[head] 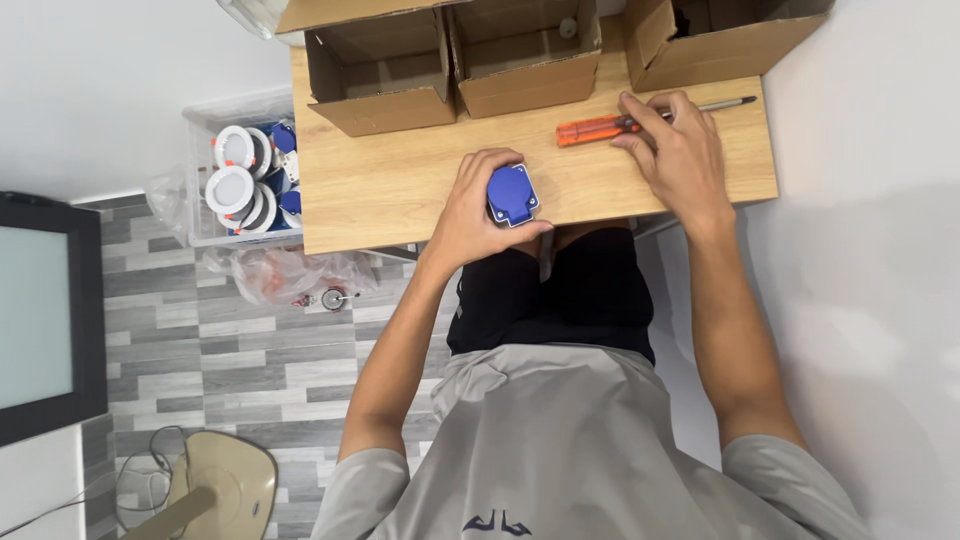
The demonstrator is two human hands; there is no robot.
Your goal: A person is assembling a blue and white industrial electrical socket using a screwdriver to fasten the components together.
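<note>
Head view: the left hand (470, 205) has its fingers wrapped around a blue plastic socket housing (512, 194) at the wooden counter's (400, 180) six-o'clock edge — the right hand (675, 150) lies fingers-down on an orange-handled screwdriver (600, 128) at two o'clock, not yet lifted. Work looks barely begun.

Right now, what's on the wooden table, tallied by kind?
Cardboard boxes: 3
Blue parts: 1, in the left hand, at
Screwdrivers: 1, orange handle, under the right hand
Total: 5
</note>
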